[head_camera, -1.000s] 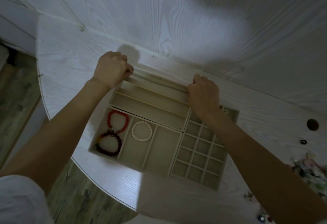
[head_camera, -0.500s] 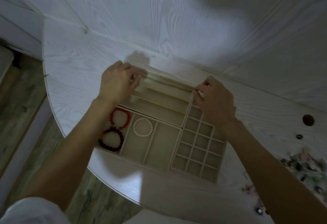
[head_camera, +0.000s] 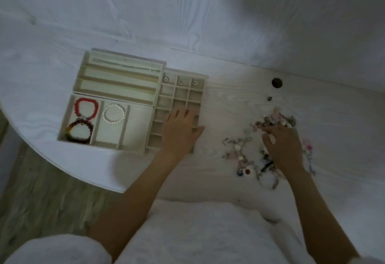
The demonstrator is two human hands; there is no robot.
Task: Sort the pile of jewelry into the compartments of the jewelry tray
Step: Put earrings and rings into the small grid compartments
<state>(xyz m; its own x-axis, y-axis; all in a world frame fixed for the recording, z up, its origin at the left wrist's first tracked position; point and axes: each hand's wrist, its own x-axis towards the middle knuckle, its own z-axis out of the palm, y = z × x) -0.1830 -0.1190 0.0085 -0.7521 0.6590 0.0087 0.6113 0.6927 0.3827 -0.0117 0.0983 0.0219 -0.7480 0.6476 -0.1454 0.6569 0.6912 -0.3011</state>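
Observation:
The beige jewelry tray (head_camera: 158, 93) lies on the white table. A red bracelet (head_camera: 77, 107) and a dark bracelet (head_camera: 71, 136) share its front left compartment, and a pearl bracelet (head_camera: 105, 117) lies in the one beside it. A thin chain (head_camera: 125, 65) stretches along the far long slot. Small pieces (head_camera: 180, 82) sit in the far cells of the grid section. My left hand (head_camera: 180, 132) rests flat on the grid cells with fingers spread. My right hand (head_camera: 283, 144) is on the jewelry pile (head_camera: 241, 149) to the right, fingers loosely bent; nothing visibly gripped.
A round hole (head_camera: 276, 82) in the tabletop and a small dark ring (head_camera: 269, 98) lie beyond the pile. The table's curved edge (head_camera: 62, 165) runs close to the tray's front left corner, with wooden floor below. My white clothing fills the bottom of the view.
Both hands have left the chain at the tray's far slot. The left hand came down onto the grid section, the right hand moved right onto the pile. The view swung right.

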